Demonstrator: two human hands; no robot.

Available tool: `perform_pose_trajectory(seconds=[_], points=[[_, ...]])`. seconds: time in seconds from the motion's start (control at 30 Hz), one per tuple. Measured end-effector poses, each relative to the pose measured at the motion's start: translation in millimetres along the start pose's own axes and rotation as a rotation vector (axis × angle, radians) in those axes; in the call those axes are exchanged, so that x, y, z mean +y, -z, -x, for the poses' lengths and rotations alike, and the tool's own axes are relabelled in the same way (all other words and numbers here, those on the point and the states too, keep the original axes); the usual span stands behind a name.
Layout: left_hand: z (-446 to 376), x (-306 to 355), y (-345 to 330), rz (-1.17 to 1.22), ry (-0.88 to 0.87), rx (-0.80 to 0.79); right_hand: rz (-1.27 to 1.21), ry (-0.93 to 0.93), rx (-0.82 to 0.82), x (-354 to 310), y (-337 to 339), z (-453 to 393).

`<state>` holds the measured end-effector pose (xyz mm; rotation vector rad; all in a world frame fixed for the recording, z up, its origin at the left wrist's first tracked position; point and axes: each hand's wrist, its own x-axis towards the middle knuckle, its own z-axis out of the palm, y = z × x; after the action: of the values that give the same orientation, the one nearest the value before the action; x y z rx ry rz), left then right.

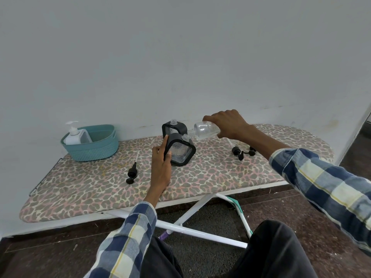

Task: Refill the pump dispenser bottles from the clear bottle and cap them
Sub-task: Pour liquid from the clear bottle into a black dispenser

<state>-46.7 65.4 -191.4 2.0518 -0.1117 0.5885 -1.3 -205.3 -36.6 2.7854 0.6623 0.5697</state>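
Observation:
My left hand [160, 167] grips the left side of a square black-framed dispenser bottle [180, 150], which stands slightly tilted on the ironing board [210, 177]. My right hand [226, 124] holds the clear bottle [203, 130] tipped on its side, its threaded neck at the near bottle's open mouth. A second black-framed bottle [174, 127], also uncapped, stands just behind. One black pump head [132, 173] with its tube lies left of my left hand. Two more pump heads [242, 151] lie to the right.
A teal basket [96, 147] at the board's back left holds a white pump bottle [72, 134]. The board has a leopard-print cover and stands against a pale wall. Its white legs [192, 229] cross below, above a dark floor.

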Motion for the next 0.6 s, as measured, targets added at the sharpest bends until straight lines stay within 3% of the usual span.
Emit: perform_pose_trajectory(seconds=[0.6], points=[[-1.0, -3.2, -0.9, -0.013, -0.009, 0.0, 0.004, -0.007, 0.005, 0.0, 0.2, -0.3]])
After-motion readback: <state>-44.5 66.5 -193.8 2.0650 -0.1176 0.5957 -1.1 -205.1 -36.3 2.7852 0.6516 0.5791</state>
